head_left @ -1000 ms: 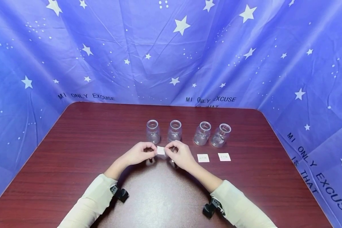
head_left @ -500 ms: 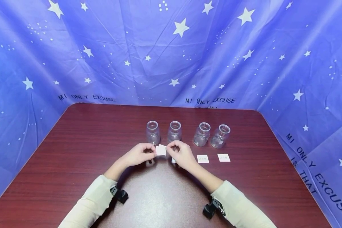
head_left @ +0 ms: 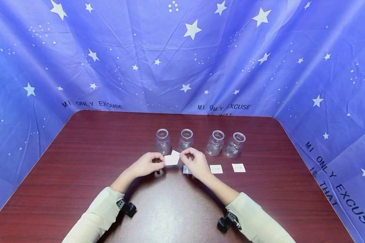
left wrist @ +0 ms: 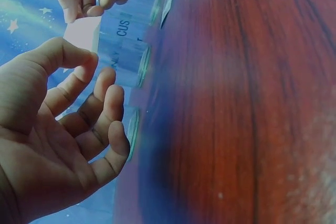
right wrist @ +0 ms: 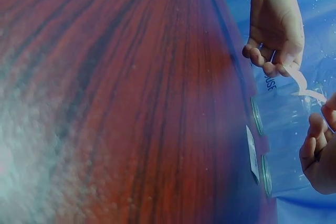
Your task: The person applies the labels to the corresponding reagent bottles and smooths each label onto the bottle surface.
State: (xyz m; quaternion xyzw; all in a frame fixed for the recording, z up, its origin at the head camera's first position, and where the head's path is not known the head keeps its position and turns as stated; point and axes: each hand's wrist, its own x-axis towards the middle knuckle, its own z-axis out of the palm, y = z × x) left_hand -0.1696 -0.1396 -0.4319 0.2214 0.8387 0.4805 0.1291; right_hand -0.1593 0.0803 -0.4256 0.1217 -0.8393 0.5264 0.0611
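Between thumb and index finger, my left hand [head_left: 149, 164] pinches a small white paper label [head_left: 170, 160] by its left edge. My right hand [head_left: 196, 164] pinches a second white layer [head_left: 175, 155] at its outer corner. In the right wrist view the two layers bend apart from each other and still meet along one side, like a sticker and its backing. No writing shows on either one. Both hands hold them above the table, just in front of a clear glass jar [head_left: 163, 143] and another glass jar [head_left: 186, 140], whose base is partly covered by my right hand.
Two more open glass jars, one at centre right [head_left: 215, 144] and one farther right [head_left: 235, 146], stand upright. Written labels lie before them: a middle label [head_left: 216, 169], a right label [head_left: 238, 167] and one partly hidden label [head_left: 186, 169]. A starry blue curtain [head_left: 158, 50] encloses the brown table [head_left: 109, 135].
The right hand has drawn slightly up and right, and the white layer in it now separates visibly from the left hand's label. More of the label lying beneath the right hand shows.
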